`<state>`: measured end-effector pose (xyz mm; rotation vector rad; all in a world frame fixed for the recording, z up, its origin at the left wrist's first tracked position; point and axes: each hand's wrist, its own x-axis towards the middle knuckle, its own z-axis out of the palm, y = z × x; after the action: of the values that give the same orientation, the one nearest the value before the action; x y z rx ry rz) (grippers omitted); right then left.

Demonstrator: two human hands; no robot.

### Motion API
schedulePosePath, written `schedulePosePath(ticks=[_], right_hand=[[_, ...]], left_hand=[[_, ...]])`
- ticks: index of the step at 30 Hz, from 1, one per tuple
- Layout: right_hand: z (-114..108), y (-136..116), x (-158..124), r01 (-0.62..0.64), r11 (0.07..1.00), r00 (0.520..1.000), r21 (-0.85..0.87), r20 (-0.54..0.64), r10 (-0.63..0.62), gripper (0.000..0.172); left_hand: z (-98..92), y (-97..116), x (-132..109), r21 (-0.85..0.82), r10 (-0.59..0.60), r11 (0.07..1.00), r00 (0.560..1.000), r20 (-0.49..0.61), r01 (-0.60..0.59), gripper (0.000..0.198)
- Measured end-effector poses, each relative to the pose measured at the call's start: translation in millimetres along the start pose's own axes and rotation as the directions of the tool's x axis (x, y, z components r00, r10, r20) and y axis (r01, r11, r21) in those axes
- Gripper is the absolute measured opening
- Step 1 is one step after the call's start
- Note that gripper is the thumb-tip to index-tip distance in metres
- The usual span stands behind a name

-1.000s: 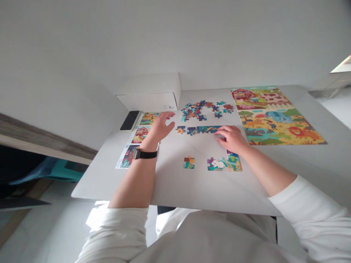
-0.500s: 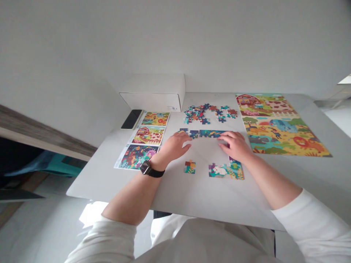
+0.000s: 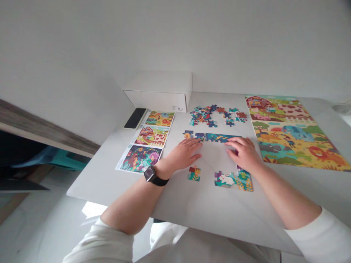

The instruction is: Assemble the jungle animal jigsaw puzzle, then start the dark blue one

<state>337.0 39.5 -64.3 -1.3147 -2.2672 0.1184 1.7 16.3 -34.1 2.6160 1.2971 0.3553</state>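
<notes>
My left hand, wearing a watch, lies flat with fingers stretched. Its fingertips reach the lower edge of a small dark blue puzzle piece. Left of that is a piece with a yellow shape, partly covered by the hand. My right hand has thumb and fingers apart, its fingertips on the right end of a joined dark blue puzzle strip. Below the right hand runs a joined corner section with a white rabbit, its upper part hidden by the hand. A loose orange-and-teal piece lies below my left hand.
Loose puzzle pieces are heaped at the back. A white box stands against the wall beside a phone. A picture sheet lies left; finished farm and safari pictures lie right.
My left hand has slid slightly right, uncovering more of the yellow-shape piece. My right hand stays at the strip's right end. The whole view has shifted a little.
</notes>
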Motion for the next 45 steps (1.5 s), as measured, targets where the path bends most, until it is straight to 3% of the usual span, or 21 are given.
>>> schedulePosePath(ticks=[26,38,45], right_hand=[[-1,0,1,0.001,1.000,1.000,0.013,0.012,-0.002,0.027],[1,-1,0,-0.002,1.000,1.000,0.010,0.004,0.002,0.027],[1,-2,0,-0.006,1.000,1.000,0.006,-0.001,0.006,0.027]], left_hand=[[0.5,11,1,0.045,0.006,0.999,0.998,0.063,-0.009,0.057],[-4.4,5,-2,0.037,-0.046,0.998,0.999,0.020,0.045,0.055],[-10.7,-1,-4,0.072,-0.163,0.984,0.987,-0.017,0.163,0.051]])
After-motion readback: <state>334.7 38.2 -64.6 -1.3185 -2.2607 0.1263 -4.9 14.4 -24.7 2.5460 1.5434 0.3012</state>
